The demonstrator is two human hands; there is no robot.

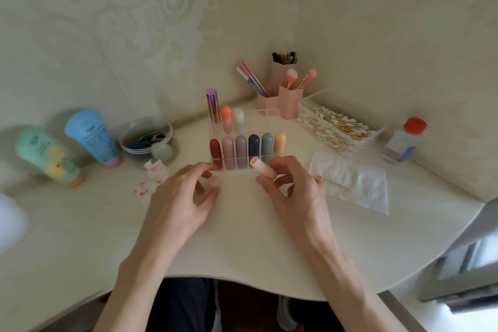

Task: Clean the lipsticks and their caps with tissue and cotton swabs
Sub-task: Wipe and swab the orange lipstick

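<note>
No legible text. Print on the blue tube (91, 137), green tube (45, 155) and bottle label (404, 147) is too blurred to read.

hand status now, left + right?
Left hand: open, fingers loosely curled, nothing visible in it.
Right hand: closed, pinching a pale pink lipstick between thumb and fingers.

Cream damask-patterned wallpaper (161, 21); pale curved-edge table (80, 237) in corner; soft even light.
</note>
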